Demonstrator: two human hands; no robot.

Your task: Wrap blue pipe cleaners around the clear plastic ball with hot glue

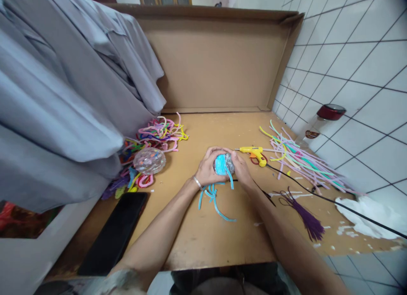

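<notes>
Both my hands wrap round a small ball (222, 163) partly covered with light blue pipe cleaners. My left hand (207, 168) cups its left side with curled fingers; a bracelet sits on that wrist. My right hand (241, 168) presses against its right side. Loose blue pipe cleaner ends (213, 199) hang from the ball and trail onto the wooden table (216, 240) in front of me.
A yellow glue gun (254, 153) with a black cord lies right of my hands, beside a spread of pastel pipe cleaners (299, 159). A purple tassel (307, 218), a glittery ball (149, 160), curled pipe cleaners (160, 132), a black phone (116, 231), grey cloth (63, 96) and a cardboard box (216, 62) surround them.
</notes>
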